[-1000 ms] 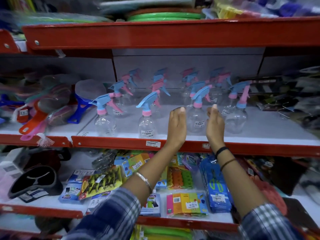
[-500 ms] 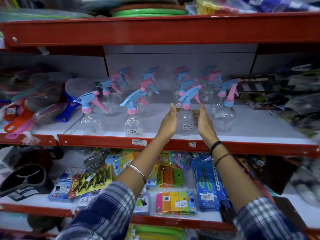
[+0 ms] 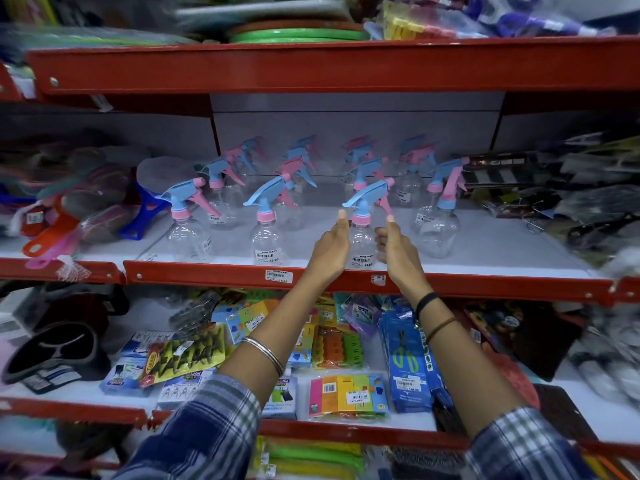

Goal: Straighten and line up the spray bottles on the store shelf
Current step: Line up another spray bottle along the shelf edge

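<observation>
Both hands sit closer in on the same front-row bottle than half a second ago, when the palms were spread wider beside it. Left hand (image 3: 330, 245) presses flat against the left side of the clear spray bottle (image 3: 362, 242), fingers straight up, tip level with the pink collar. Right hand (image 3: 398, 247) cups the right side, fingers curled round the body. Grip: the bottle is sandwiched between the two palms, neither hand fully wrapped round it. It stands upright at the front of the shelf (image 3: 485, 244), just behind the red shelf edge (image 3: 207, 275), blue trigger head pointing left. Two more front-row bottles (image 3: 266, 242) stand to its left, one (image 3: 438, 233) to its right, further rows behind, blurred. Price tag (image 3: 278, 276) on the edge below.
</observation>
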Demonstrator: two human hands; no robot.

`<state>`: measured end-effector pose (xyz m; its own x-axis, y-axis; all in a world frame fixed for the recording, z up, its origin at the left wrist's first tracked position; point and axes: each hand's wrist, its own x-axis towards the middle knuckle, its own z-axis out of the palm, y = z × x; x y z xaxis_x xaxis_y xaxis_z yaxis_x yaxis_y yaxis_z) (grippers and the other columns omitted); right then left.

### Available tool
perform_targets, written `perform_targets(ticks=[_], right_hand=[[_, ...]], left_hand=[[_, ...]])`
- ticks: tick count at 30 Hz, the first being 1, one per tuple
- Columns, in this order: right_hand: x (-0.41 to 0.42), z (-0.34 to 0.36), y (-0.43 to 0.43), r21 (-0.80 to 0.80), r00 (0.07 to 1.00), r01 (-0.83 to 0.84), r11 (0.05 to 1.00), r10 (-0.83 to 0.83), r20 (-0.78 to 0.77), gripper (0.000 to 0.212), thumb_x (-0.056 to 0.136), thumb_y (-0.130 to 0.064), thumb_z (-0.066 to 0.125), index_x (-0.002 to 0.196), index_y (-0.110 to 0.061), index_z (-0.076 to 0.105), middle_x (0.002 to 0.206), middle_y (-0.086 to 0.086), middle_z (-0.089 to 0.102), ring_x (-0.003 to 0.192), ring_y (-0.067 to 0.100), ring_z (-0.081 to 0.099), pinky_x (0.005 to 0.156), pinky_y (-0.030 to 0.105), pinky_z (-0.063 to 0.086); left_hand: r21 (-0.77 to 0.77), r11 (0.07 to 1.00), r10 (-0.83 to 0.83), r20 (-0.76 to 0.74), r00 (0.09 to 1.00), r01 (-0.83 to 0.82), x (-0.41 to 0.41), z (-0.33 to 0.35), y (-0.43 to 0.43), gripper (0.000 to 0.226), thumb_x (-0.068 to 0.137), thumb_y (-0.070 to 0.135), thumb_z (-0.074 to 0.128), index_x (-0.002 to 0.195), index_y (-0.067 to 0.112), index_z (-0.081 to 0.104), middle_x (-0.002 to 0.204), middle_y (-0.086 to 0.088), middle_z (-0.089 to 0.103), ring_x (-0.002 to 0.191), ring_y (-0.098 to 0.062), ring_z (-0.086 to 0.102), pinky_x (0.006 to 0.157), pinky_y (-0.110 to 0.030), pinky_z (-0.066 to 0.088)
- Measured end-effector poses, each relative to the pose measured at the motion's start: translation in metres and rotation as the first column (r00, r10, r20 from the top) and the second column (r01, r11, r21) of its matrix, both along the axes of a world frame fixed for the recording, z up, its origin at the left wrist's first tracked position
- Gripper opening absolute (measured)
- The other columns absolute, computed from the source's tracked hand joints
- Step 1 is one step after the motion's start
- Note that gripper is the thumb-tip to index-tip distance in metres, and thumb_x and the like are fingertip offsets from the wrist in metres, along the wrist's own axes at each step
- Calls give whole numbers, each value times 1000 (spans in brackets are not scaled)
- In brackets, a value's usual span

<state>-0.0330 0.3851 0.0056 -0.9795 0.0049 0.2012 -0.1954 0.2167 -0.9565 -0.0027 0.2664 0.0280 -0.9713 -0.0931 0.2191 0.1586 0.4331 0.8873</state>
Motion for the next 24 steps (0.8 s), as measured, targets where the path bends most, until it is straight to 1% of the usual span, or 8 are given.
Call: perform_targets(ticks=[2, 4, 7, 11, 15, 19, 21, 24], right_hand=[[1, -2, 1, -9, 1000, 11, 1000, -11, 0, 78, 77, -74, 19, 113, -18, 60, 119, 9, 63, 108, 25, 58, 100, 49, 44], [3, -3, 6, -44, 999, 43, 998, -44, -28, 68, 78, -73, 21, 101, -23, 61, 112, 7, 64, 107, 25, 58, 100, 48, 43], [4, -7, 23, -200, 984, 89, 976, -118, -136, 45, 94, -53, 30, 96, -22, 63, 110, 7, 67, 105, 20, 61, 96, 39, 46], [0, -6, 57, -332, 941, 167, 928, -251, -227, 39, 100, -35, 33, 106, -14, 64, 110, 9, 67, 102, 18, 62, 80, 20, 48], [-15, -3, 88, -348, 894, 297, 889, -386, -225, 40, 98, -40, 33, 109, -15, 63, 111, 5, 65, 103, 17, 59, 89, 29, 47], [-34, 2, 108, -283, 916, 326, 902, -376, -143, 47, 99, -43, 31, 120, -9, 56, 125, 9, 58, 114, 20, 52, 95, 31, 39], [-43, 6, 115, -224, 935, 312, 923, -340, -97, 52, 99, -45, 27, 123, -7, 54, 124, 9, 55, 111, 20, 50, 89, 27, 34], [-55, 12, 118, -151, 961, 269, 951, -275, -18, 59, 97, -50, 22, 121, -7, 55, 122, 10, 54, 108, 23, 50, 86, 28, 34]], left_hand=[[23, 999, 34, -29, 999, -33, 2, -3, 1, 66, 95, 54, 9, 121, 14, 55, 106, -3, 56, 99, -17, 50, 92, -31, 33], [100, 983, 166, -130, 978, -153, 5, -11, 6, 58, 96, 51, 18, 113, 8, 52, 116, -8, 51, 107, -21, 47, 99, -35, 35], [252, 930, 346, -357, 868, -267, 17, -19, 19, 34, 98, 42, 28, 98, 14, 48, 104, 1, 44, 105, -20, 42, 101, -41, 35], [245, 965, 204, -495, 844, -90, 24, -10, 48, 37, 96, 41, 27, 98, 14, 53, 97, 3, 47, 100, -20, 47, 93, -33, 39], [177, 981, -7, -363, 932, 76, 5, -2, 84, 40, 98, 39, 27, 101, 11, 55, 104, -7, 52, 101, -18, 47, 88, -22, 37], [151, 980, -117, -101, 988, 132, -24, -2, 114, 28, 100, 42, 21, 98, 32, 47, 113, 5, 44, 111, -12, 38, 92, -21, 23], [151, 984, -96, 8, 995, 93, -44, -4, 126, 51, 98, 47, 17, 123, 13, 46, 133, -10, 42, 124, -23, 40, 99, -29, 27], [179, 983, -52, 95, 994, 35, -66, -2, 139, 62, 97, 50, 14, 133, 6, 39, 144, -21, 37, 130, -32, 39, 108, -40, 30]])
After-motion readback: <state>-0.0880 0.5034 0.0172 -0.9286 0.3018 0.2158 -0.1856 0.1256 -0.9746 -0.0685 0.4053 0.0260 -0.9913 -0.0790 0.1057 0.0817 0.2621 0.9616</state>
